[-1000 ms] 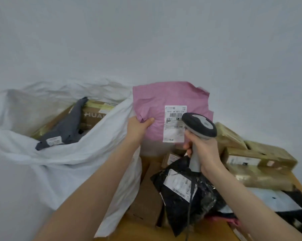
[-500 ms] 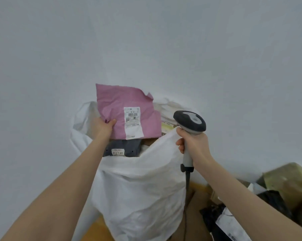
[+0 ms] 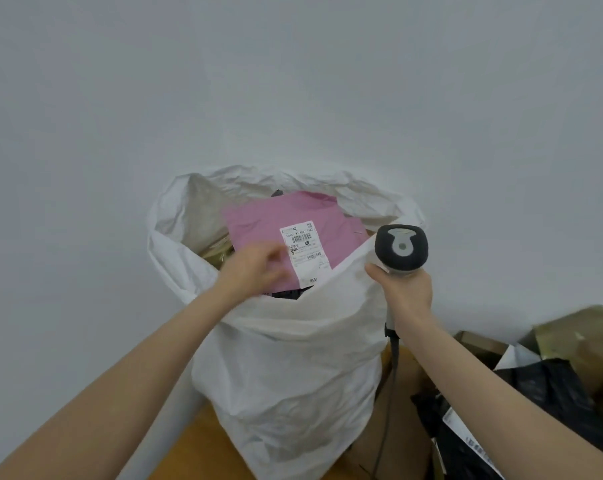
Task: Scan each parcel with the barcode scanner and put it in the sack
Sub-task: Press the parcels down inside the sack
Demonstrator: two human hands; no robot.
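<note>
Dropping from our raised grip of a moment ago, the pink parcel [image 3: 293, 216] now lies label-up inside the sack [image 3: 293, 358] at frame centre. Our left hand [image 3: 255, 268] is blurred over it, so we cannot tell its grip; our right hand [image 3: 402, 292] clasps the barcode scanner [image 3: 401, 247]. Next parcel, we judge.

The sack [image 3: 286, 368] looks like thin white woven plastic, matt and heavily crinkled. The pink parcel [image 3: 258, 220] is a soft plastic mailer, matt and creased; its label [image 3: 305, 251] is smooth white paper. The scanner [image 3: 401, 249] has a dark matt plastic head with a smooth pale grey inset. The worktop [image 3: 203, 445] is smooth orange-brown wood. The black bags [image 3: 553, 393] are glossy, wrinkled plastic; the boxes [image 3: 577, 337] are cardboard under shiny tape. The wall [image 3: 293, 81] is plain and matt.
</note>
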